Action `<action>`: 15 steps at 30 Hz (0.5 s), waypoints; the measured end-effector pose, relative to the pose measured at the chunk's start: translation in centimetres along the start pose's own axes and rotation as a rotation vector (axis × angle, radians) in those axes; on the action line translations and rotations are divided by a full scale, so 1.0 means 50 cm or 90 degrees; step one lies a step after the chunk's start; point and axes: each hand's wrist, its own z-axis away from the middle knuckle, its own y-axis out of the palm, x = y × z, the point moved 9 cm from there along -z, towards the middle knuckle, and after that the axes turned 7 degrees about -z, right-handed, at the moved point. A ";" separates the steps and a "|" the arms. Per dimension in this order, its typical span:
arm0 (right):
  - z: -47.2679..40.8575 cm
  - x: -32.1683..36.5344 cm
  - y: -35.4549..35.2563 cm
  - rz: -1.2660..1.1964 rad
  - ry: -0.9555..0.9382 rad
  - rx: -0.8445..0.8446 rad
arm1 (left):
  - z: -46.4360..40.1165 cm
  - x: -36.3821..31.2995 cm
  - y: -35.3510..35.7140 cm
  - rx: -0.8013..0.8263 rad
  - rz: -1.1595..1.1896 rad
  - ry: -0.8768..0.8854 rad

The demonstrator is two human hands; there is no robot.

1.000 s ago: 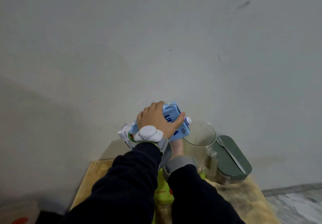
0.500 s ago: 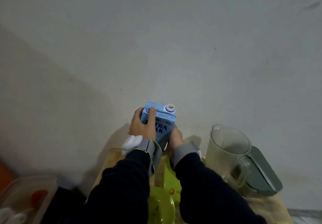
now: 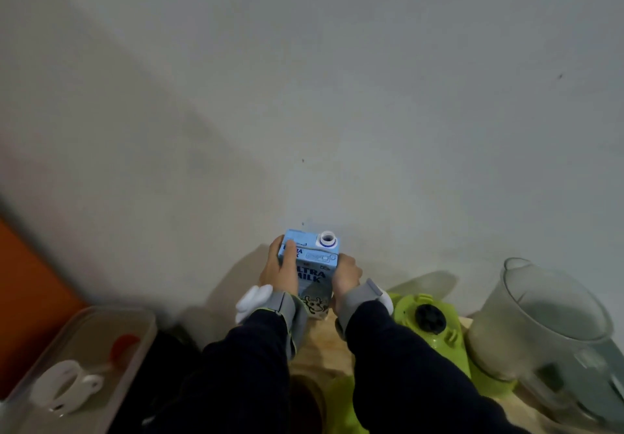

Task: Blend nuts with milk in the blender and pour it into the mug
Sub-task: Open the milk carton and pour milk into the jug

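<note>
You hold the upright milk carton [image 3: 309, 273] between both hands, left hand [image 3: 278, 270] and right hand [image 3: 346, 276] closed on its sides. Its spout is uncapped; squeezing could spill milk. The blender jug [image 3: 540, 325] stands well right of the carton, off the green base [image 3: 435, 329].

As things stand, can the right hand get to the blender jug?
Probably yes, once it lets go: the right hand grips the milk carton, and only the green blender base sits between it and the blender jug.
</note>
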 end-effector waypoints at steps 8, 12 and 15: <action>0.075 0.068 -0.034 0.066 -0.057 -0.062 | -0.020 0.006 0.000 0.086 -0.016 -0.009; 0.129 0.179 -0.052 0.053 -0.281 -0.066 | -0.025 -0.002 0.002 0.130 -0.057 0.004; 0.199 0.237 -0.044 0.127 -0.411 -0.007 | -0.025 -0.002 0.005 0.138 -0.054 0.004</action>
